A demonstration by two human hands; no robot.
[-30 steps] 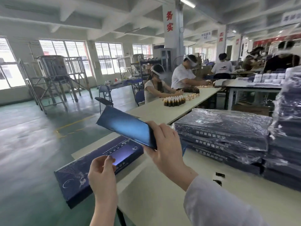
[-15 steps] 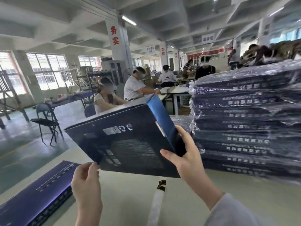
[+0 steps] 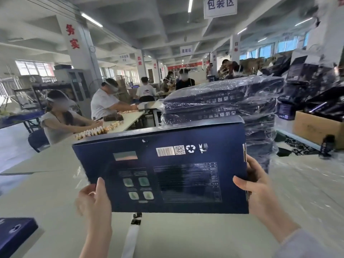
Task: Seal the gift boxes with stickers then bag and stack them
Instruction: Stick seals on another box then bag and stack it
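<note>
Both forearms rise from the bottom of the view. The left hand [image 3: 93,200] pinches the navy gift box [image 3: 167,174] at its lower left corner, thumb on the printed back and fingers hidden behind, while the right hand [image 3: 260,192] curls round the right edge with its thumb across the face. The box is held upright in the air above the pale surface [image 3: 46,183], over a white sticker strip [image 3: 132,237], and beyond it stands a stack of plastic-bagged boxes [image 3: 223,101].
</note>
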